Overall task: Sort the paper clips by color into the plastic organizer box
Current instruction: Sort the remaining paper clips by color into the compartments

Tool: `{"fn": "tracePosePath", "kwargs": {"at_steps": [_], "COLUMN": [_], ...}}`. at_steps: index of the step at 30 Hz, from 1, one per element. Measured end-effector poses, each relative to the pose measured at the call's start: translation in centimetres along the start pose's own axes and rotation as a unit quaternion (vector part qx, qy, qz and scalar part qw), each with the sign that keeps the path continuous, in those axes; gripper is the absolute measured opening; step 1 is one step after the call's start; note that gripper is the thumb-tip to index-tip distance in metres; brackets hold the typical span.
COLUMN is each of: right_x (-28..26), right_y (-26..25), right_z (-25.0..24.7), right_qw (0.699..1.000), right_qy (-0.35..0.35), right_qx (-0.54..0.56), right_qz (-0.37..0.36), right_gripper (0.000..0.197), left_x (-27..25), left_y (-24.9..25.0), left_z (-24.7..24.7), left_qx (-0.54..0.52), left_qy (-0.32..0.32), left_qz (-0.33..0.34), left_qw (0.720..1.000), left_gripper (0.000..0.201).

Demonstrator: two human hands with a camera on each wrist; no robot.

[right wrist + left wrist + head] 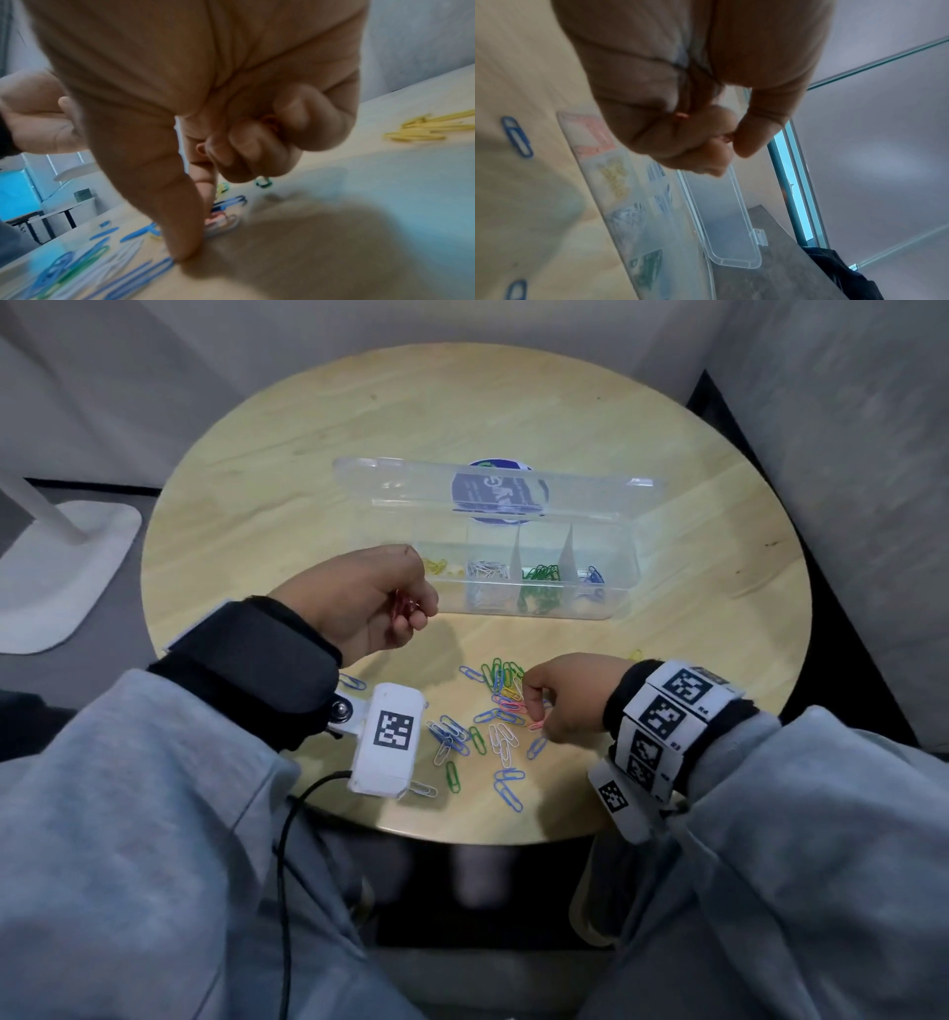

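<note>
Left hand (359,603), frame centre-left, curls around red paper clips (402,603); right hand (570,698), lower right, pinches a pink paper clip (537,725) on the surface (287,505).

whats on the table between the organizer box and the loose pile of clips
In the head view, only bare wood and the left hand's shadow lie between the organizer box and the pile of clips; no clips there.

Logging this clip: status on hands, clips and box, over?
Left hand holding red clips beside the organizer box. Right hand picking at a pink clip in the loose pile. Box lid open, nothing blocking.
</note>
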State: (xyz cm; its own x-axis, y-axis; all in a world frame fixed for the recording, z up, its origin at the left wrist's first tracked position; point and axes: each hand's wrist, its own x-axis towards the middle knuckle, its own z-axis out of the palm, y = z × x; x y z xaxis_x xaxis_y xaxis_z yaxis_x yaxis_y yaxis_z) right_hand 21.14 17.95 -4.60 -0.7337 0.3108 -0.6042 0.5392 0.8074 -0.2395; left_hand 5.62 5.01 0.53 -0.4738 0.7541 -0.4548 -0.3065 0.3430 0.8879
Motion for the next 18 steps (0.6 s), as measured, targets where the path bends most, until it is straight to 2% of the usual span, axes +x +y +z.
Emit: {"fn": "tracePosePath", "kwargs": {"at_steps": [4,8,10,12,13,15,17,18], "right_x": [0.2,-0.1,-0.1,-0.1,0.0,0.1,0.2,0.2], "right_y": [0.1,0.9,1.4,1.5,1.5,1.2,1.1,1.2], "right_z": [0.1,-1.2,-1.7,-1.9,-2.0,-2.1,-2.3,-2.4], "right_qw": [1.000,0.997,0.981,0.928,0.894,0.843,0.822,0.817], "right_qy": [-0.008,-0.007,-0.006,-0.002,0.005,0.020,0.035,0.044], "right_qx": [-0.008,0.066,0.193,0.370,0.444,0.531,0.562,0.567], "right_qz": [0.014,0.035,0.036,0.049,0.061,0.083,0.089,0.093], "right_gripper": [0.019,0.022,0.020,0.021,0.022,0.022,0.024,0.025], "left_x": [-0.1,0.3,0.7,1.2,1.4,1.4,1.1,1.0], "left_y": [0.0,0.0,-0.3,-0.9,-1.3,-2.0,-2.6,-2.8], "left_z": [0.2,-0.2,0.1,0.5,0.8,1.5,2.5,3.1], "left_qx": [-0.042,-0.064,-0.005,0.120,0.202,0.374,0.479,0.506], "left_qy": [-0.007,0.018,0.047,0.050,0.034,-0.003,-0.030,-0.042], "left_qz": [-0.011,-0.027,-0.037,-0.037,-0.032,-0.005,0.029,0.040], "left_qw": [0.999,0.997,0.998,0.991,0.978,0.927,0.877,0.860], "left_gripper": [0.014,0.030,0.027,0.025,0.023,0.012,0.002,0.003]}}
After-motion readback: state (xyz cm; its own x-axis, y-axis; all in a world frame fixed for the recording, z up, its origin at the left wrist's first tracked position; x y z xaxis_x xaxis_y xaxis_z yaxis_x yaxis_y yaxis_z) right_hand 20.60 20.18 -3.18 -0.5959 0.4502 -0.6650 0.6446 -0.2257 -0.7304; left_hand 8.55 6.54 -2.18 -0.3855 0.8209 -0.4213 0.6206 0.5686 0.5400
